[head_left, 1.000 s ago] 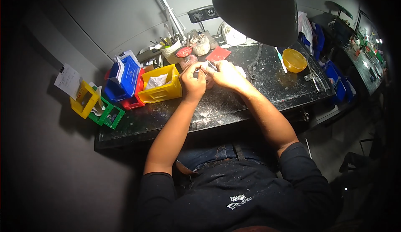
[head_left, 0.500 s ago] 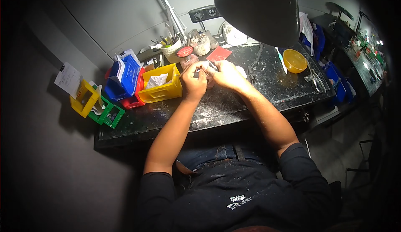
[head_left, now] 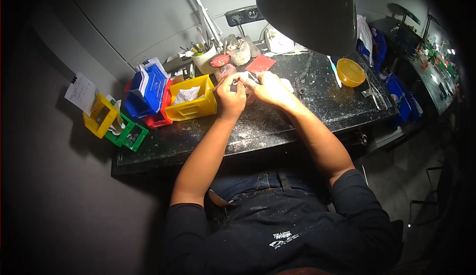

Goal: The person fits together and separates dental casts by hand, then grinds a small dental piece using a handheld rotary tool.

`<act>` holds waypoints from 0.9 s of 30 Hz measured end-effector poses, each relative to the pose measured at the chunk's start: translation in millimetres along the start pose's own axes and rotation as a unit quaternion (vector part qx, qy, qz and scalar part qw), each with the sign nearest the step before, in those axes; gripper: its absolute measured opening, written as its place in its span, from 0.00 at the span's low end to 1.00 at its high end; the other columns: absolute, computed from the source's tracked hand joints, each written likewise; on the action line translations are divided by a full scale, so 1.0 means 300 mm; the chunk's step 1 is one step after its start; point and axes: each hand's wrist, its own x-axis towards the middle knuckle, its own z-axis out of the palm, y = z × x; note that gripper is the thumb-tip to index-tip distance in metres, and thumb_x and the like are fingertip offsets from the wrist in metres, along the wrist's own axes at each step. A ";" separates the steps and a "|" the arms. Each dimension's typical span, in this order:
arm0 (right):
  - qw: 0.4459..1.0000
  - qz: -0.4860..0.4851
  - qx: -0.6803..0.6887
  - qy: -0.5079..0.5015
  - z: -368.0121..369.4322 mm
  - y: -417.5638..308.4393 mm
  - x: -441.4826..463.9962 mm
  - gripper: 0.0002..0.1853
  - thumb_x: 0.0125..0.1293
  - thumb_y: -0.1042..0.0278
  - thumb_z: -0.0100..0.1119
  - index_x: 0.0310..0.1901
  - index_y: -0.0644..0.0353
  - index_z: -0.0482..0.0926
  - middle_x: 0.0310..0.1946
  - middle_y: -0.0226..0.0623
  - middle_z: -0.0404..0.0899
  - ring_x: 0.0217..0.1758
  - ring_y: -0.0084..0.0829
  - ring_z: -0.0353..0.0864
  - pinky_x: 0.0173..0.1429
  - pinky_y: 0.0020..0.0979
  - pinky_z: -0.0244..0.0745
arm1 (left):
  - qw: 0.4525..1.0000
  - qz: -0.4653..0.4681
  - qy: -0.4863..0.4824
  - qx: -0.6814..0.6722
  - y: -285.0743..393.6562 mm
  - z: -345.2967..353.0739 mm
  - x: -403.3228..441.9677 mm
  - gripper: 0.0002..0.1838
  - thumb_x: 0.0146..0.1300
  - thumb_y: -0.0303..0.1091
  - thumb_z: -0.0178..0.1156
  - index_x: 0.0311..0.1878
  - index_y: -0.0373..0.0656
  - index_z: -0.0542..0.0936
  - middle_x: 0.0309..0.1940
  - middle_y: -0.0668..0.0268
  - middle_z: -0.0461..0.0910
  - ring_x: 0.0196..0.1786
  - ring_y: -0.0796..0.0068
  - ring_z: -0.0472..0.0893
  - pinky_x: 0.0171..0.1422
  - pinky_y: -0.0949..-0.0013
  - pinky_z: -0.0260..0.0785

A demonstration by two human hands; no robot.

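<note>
My left hand (head_left: 230, 96) is closed, with its fingertips pinching a small pale piece (head_left: 244, 76) whose kind I cannot make out. Close beside it, my right hand (head_left: 270, 89) is closed around a slim dark tool (head_left: 253, 78), its tip pointing at the pale piece. Both hands are held above the black workbench under bright lamp light. Just beyond them lies a flat red sheet (head_left: 261, 64). To the right of my right hand, a white lump (head_left: 287, 85) is partly hidden.
Yellow (head_left: 191, 110), blue (head_left: 145, 96) and red bins stand at left, beside a white pot of tools (head_left: 204, 63). A black lamp shade (head_left: 310, 15) hangs overhead. On the right are a yellow bowl (head_left: 350, 72) and a white-and-teal brush (head_left: 334, 72).
Both hands stay in nearly the same place, fingertips together. The whole view shifts very slightly; nothing is visibly taken up or let go.
</note>
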 end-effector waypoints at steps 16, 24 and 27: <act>0.996 -0.074 -0.009 -0.058 -0.144 -0.035 0.090 0.16 0.62 0.60 0.73 0.41 0.66 0.87 0.29 0.43 0.87 0.34 0.31 0.86 0.44 0.36 0.79 | 0.989 -0.048 -0.133 -0.044 0.024 -0.051 0.041 0.02 0.69 0.23 0.62 0.40 0.35 0.82 0.33 0.62 0.84 0.37 0.73 0.83 0.45 0.69 0.75; 0.984 0.015 0.064 -0.163 -0.166 -0.098 0.094 0.12 0.67 0.64 0.70 0.34 0.66 0.85 0.18 0.32 0.79 0.19 0.20 0.75 0.25 0.27 0.69 | 0.981 -0.102 -0.074 -0.147 -0.046 -0.023 0.014 0.04 0.72 0.25 0.61 0.41 0.35 0.80 0.33 0.65 0.85 0.34 0.78 0.84 0.40 0.71 0.78; 0.968 0.032 0.173 -0.177 -0.126 -0.055 0.098 0.12 0.69 0.65 0.68 0.32 0.64 0.85 0.13 0.25 0.71 0.13 0.16 0.63 0.19 0.24 0.54 | 0.930 -0.221 -0.072 -0.286 -0.002 -0.026 0.015 0.04 0.73 0.26 0.61 0.43 0.34 0.81 0.36 0.64 0.85 0.36 0.79 0.84 0.42 0.73 0.78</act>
